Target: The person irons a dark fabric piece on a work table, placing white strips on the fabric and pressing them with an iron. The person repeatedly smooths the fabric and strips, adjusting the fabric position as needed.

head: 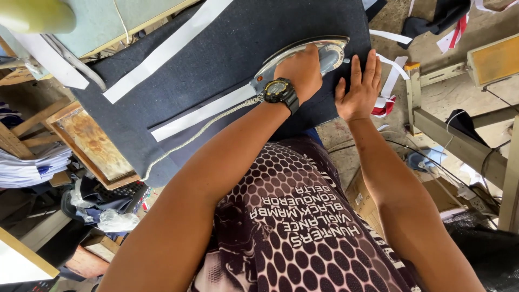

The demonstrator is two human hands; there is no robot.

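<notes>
Patterned shirt [303, 238] nearest; my left hand [298, 73] clamps silver metal iron [303, 57], right hand [359, 89] flat, empty, beside it, risking burnt fingers [357, 67].

A dark padded ironing board [227, 48] carries white fabric strips [162, 51] and an iron [303, 54].

Both arms are bare to the shoulder. Just behind the left hand [298, 70], a chunky black digital wristwatch [280, 92] with a yellow-toned face circles the wrist. The shirt [292, 227] is dark, covered in pale honeycomb dots and white lettering.
</notes>
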